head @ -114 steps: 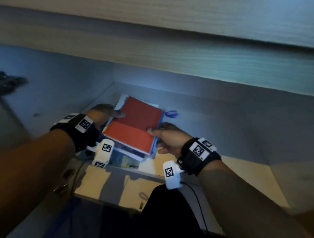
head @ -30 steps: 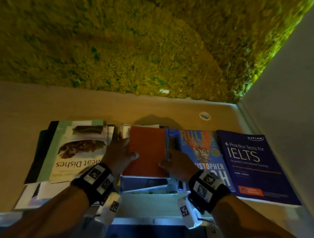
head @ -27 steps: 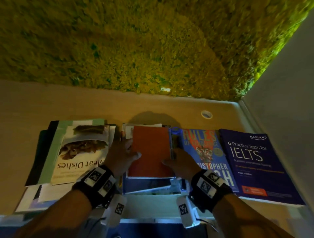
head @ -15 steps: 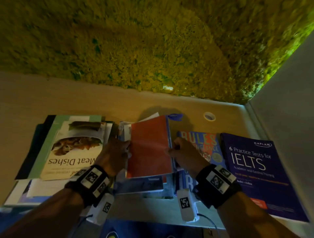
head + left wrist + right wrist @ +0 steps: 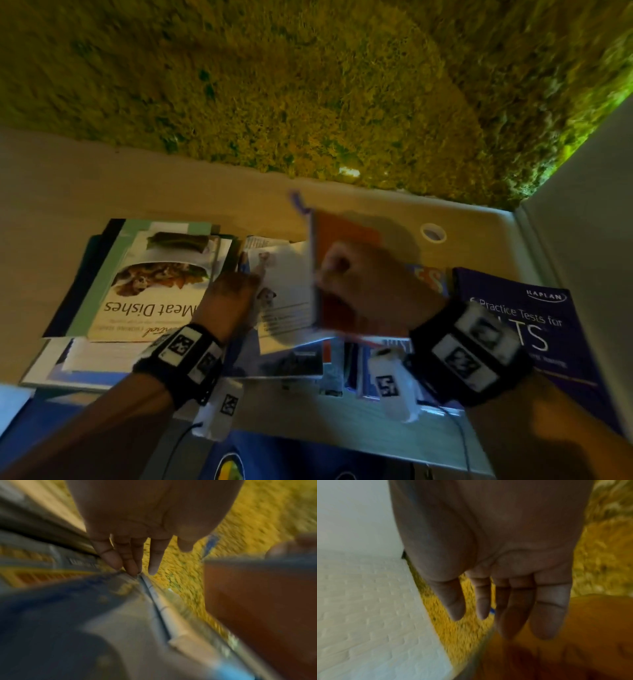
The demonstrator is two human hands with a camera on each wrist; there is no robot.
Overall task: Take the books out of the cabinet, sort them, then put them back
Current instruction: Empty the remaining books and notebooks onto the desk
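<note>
A red book point(image 5: 346, 229) with a blue ribbon stands tilted up on edge over the middle stack, and my right hand point(image 5: 359, 284) holds it with its fingers laid against the cover point(image 5: 573, 649). Under it lies a white booklet point(image 5: 287, 291) with dog pictures, on top of more books. My left hand point(image 5: 233, 294) rests with straight fingers point(image 5: 130, 561) on that stack's left edge. To the left sits the "Meat Dishes" book point(image 5: 154, 284) on its own pile. On the right lie a blue book point(image 5: 431, 277), mostly hidden by my right hand, and the purple IELTS book point(image 5: 524, 325).
All the books lie on a tan shelf top point(image 5: 102, 178) backed by a green moss wall point(image 5: 308, 85). A round cable hole point(image 5: 433, 233) sits behind the red book. A pale wall point(image 5: 582, 205) closes the right side. The shelf's front edge point(image 5: 342, 421) is close below my wrists.
The stack came out of the cabinet onto the shelf top. In the last second my right hand swung the red book up off the stack, baring the white booklet; my left hand stayed put.
</note>
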